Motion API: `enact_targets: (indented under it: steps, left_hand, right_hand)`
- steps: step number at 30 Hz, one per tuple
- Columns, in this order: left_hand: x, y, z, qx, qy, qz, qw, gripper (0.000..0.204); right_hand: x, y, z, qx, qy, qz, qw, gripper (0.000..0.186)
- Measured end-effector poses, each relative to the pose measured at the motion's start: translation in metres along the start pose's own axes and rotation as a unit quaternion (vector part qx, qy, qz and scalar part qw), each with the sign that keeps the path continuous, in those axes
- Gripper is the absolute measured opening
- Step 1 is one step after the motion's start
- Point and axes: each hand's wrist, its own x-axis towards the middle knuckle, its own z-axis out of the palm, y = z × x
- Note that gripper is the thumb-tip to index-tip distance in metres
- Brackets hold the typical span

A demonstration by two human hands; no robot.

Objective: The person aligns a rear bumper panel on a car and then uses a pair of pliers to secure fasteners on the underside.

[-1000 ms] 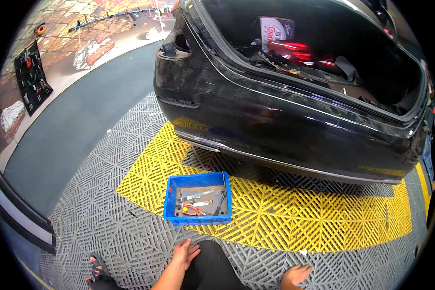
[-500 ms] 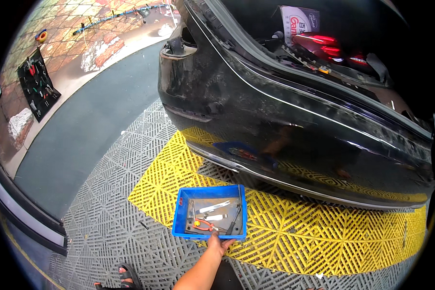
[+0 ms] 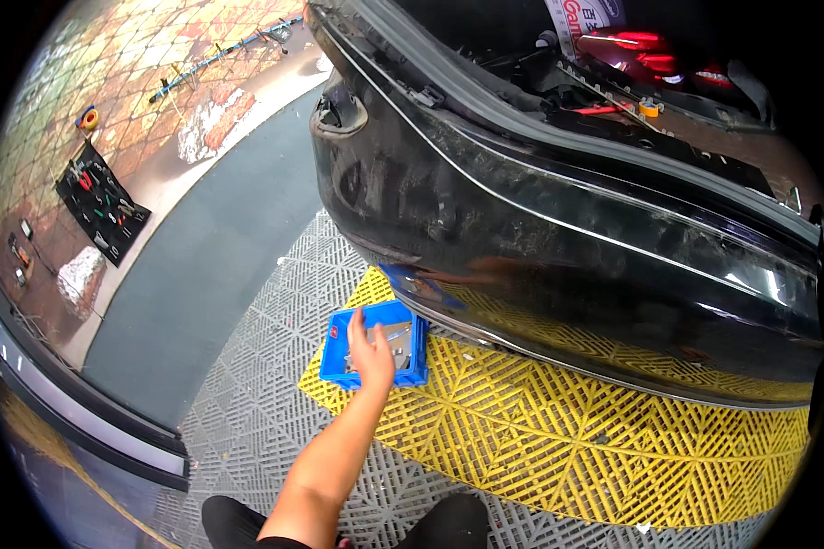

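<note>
My left hand is over the near part of a blue plastic box, fingers stretched and apart, holding nothing. The box stands on the floor tiles beside the lower edge of a black car bumper. Part of its contents shows past my hand: pale and metallic pieces on a greyish bottom, too small to name. My hand and forearm hide the rest. I do not see my right hand.
Yellow grid tiles and grey grid tiles cover the floor. A black tool pouch lies at the far left, near a tape roll. Red tail lights rest in the open trunk. A dark-framed edge runs along the left.
The blue box has gone from my left hand's grip to the floor, farther left and closer to the bumper. My hand has let go of its rim and opened. The view has shifted.
</note>
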Motion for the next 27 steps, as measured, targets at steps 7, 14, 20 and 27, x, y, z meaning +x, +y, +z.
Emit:
enact_targets:
  steps: [7,14,20,27]
  left_hand:
    - [0.087,0.115,-0.049,0.060,-0.097,0.452,0.885,0.054]
    - [0.150,0.082,-0.071,0.152,-0.205,0.469,0.846,0.056]
    - [0.304,0.048,-0.128,0.191,-0.046,0.487,0.851,0.055]
    - [0.342,0.087,-0.021,-0.067,-0.055,0.583,0.808,0.059]
  right_hand:
    - [0.010,-0.024,-0.039,-0.011,-0.012,-0.055,0.998,0.046]
    - [0.004,-0.028,-0.026,-0.046,0.036,-0.042,0.997,0.043]
    - [0.000,-0.036,0.001,-0.038,0.106,-0.084,0.990,0.034]
    - [-0.016,-0.120,0.046,0.123,-0.095,0.295,0.943,0.053]
